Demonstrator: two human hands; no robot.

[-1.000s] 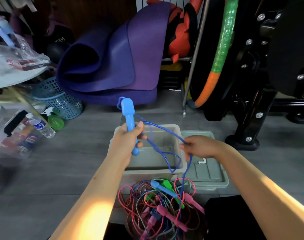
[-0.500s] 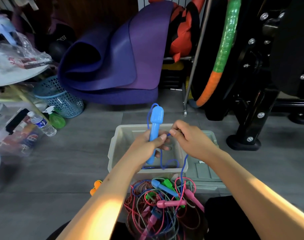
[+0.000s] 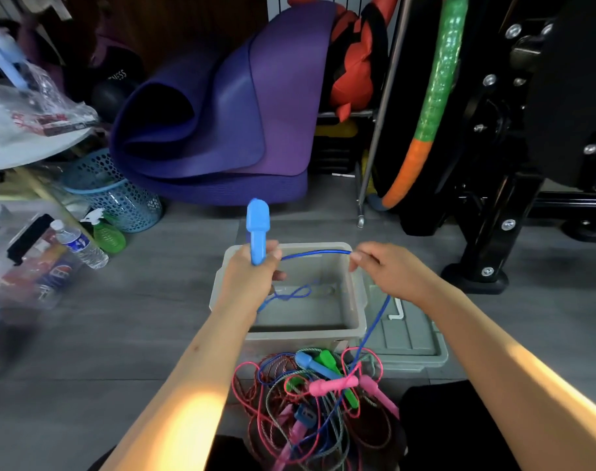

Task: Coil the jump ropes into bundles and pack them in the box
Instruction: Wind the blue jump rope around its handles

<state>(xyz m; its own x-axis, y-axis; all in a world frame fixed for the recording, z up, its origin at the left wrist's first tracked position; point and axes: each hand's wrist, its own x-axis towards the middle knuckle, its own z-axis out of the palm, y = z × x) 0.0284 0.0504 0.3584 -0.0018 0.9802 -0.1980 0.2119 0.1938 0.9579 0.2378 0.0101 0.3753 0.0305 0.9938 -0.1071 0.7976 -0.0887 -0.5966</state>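
Note:
My left hand [image 3: 252, 277] grips a blue jump rope handle [image 3: 257, 229] upright over the grey plastic box [image 3: 356, 300]. The blue cord [image 3: 317, 252] runs from that hand to my right hand [image 3: 388, 270], which pinches it above the box's right rim. From there the cord drops down into a tangled pile of jump ropes [image 3: 317, 396] with pink, green and blue handles, lying on the floor in front of the box. A loose blue loop hangs below my left hand inside the box.
The box's grey lid [image 3: 408, 338] lies on the floor right of the box. A rolled purple mat [image 3: 221, 124] stands behind. A blue mesh basket [image 3: 119, 195] and a water bottle [image 3: 80, 244] are at left, black gym equipment [image 3: 487, 212] at right.
My hands were close together half a second ago. The right hand has moved out to the right, drawing a stretch of blue cord taut between the hands; the handle stays upright in my left hand.

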